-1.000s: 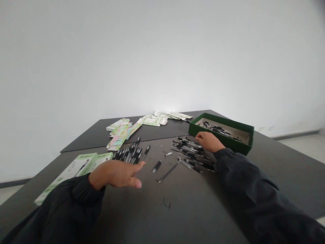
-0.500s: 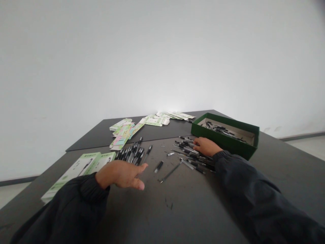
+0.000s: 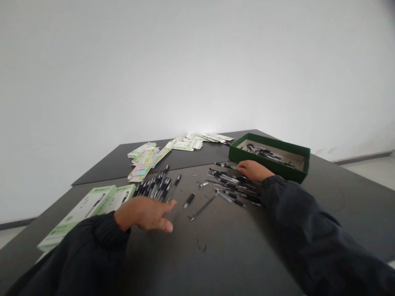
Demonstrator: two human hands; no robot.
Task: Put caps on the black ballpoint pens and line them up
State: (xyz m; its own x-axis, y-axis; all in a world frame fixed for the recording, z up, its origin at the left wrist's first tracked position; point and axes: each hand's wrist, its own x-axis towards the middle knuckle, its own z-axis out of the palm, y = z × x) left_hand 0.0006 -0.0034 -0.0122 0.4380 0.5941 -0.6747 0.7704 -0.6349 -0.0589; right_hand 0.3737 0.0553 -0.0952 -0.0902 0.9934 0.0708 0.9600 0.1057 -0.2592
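Note:
My left hand (image 3: pixel 146 213) hovers palm down, thumb and forefinger apart, holding nothing. Just beyond it lies a bunch of capped black gel pens (image 3: pixel 157 185), partly hidden by the hand. My right hand (image 3: pixel 254 170) reaches over the far right of a loose heap of pens and pen parts (image 3: pixel 231 185), its fingers curled and closed. Whatever is between those fingertips is hidden; one pen (image 3: pixel 224 165) ends right beside them. Between the hands rest a black pen cap (image 3: pixel 189 200), a slim clear pen barrel (image 3: pixel 203 207) and a small clear piece (image 3: pixel 203 184).
A green open box (image 3: pixel 268 158) with more pens stands behind my right hand. White and green pen cartons (image 3: pixel 83 205) lie left of my left hand. Flattened cartons (image 3: pixel 143 164) spread across the back of the dark table (image 3: pixel 173 263), towards the wall.
My right hand has shifted slightly right and away over the pen heap. My left hand keeps its open pose in about the same place. The view has tilted slightly.

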